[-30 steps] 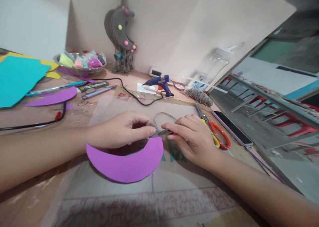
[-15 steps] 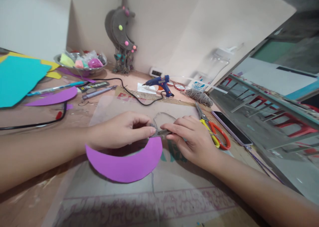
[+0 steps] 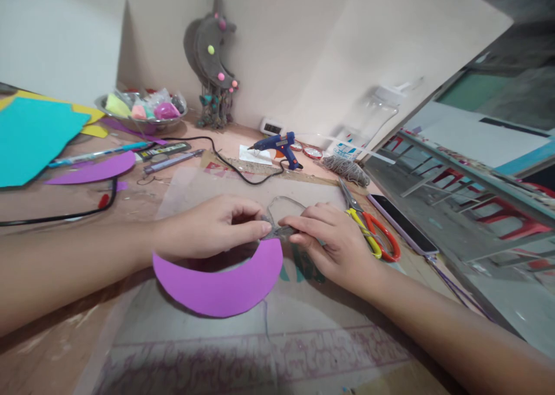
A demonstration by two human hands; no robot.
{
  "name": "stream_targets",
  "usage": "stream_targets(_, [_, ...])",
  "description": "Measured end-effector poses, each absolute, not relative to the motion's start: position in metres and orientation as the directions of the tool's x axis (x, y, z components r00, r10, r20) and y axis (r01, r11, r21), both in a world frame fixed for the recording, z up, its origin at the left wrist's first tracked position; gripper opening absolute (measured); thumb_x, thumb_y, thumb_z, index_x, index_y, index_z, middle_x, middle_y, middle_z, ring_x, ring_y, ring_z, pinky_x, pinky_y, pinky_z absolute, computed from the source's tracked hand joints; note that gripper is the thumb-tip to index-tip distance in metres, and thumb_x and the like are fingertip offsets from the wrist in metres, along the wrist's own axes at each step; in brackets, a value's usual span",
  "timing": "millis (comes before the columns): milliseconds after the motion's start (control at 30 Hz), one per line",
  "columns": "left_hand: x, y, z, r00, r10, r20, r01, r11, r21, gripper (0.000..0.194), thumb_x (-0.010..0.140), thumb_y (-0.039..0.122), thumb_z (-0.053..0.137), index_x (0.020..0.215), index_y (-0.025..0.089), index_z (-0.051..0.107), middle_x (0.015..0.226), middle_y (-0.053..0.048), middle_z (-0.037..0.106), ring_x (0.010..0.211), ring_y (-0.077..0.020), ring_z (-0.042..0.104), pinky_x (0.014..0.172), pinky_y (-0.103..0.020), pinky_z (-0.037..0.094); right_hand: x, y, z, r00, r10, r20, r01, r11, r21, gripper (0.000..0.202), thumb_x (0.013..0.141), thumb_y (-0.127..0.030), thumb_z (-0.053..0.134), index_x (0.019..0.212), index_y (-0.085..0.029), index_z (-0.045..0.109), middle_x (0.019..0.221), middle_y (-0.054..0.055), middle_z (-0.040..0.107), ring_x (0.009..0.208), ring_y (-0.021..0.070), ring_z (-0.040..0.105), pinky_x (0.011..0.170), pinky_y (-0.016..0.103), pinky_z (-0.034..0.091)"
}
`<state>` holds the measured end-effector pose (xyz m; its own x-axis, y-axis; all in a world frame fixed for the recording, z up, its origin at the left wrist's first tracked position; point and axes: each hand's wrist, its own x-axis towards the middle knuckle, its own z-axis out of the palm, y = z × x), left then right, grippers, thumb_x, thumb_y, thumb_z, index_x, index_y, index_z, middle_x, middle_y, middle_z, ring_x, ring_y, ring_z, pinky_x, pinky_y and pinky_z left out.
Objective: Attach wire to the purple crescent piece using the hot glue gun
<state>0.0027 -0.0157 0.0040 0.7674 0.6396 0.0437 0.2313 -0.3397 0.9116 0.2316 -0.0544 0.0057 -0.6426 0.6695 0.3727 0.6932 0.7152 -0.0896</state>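
While the left hand (image 3: 219, 226) pinches the crescent (image 3: 221, 294) at its right tip, where grey yarn (image 3: 284, 231) gathers, the right hand (image 3: 333, 242) grips yarn just beside it. Over the clear sheet (image 3: 338, 305), the crescent seems light and bendable, easily creased, best pinched near that tip.

Above the worktop (image 3: 139, 201), the left hand (image 3: 217, 224) pinches grey yarn (image 3: 270, 231) at the right tip of a purple crescent (image 3: 221, 295), the right hand (image 3: 333, 239) grasps a small grey bundle (image 3: 284, 231) close by, and scissors (image 3: 381, 236) lie near a phone (image 3: 403, 224), with a blue glue gun (image 3: 280, 145) farther back.
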Motion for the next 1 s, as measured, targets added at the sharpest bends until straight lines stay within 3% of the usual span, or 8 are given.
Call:
stream_targets(200, [0.0030, -0.0162, 0.0036, 0.772, 0.634, 0.050, 0.224, -0.344, 0.912, 0.024, 0.087, 0.031, 0.047, 0.068, 0.015, 0.052, 0.060, 0.004, 0.051, 0.057, -0.0076, 0.046, 0.053, -0.019, 0.036, 0.2329, -0.0550, 0.0059, -0.664, 0.644, 0.380, 0.698, 0.716, 0.009, 0.025, 0.091, -0.029, 0.048, 0.108, -0.018, 0.062, 0.075, 0.004, 0.058, 0.069, 0.0161, 0.046, 0.064, 0.030, 0.032])
stream_targets(1000, [0.0025, -0.0147, 0.0040, 0.784, 0.619, 0.055, 0.231, -0.373, 0.899, 0.023, 0.088, 0.028, 0.047, 0.070, 0.015, 0.052, 0.060, 0.005, 0.049, 0.058, -0.0061, 0.044, 0.054, -0.018, 0.035, 0.2324, -0.0546, 0.0017, -0.672, 0.615, 0.413, 0.676, 0.737, 0.004, 0.021, 0.090, -0.025, 0.049, 0.103, -0.015, 0.063, 0.073, 0.004, 0.058, 0.066, 0.0158, 0.047, 0.062, 0.030, 0.032])
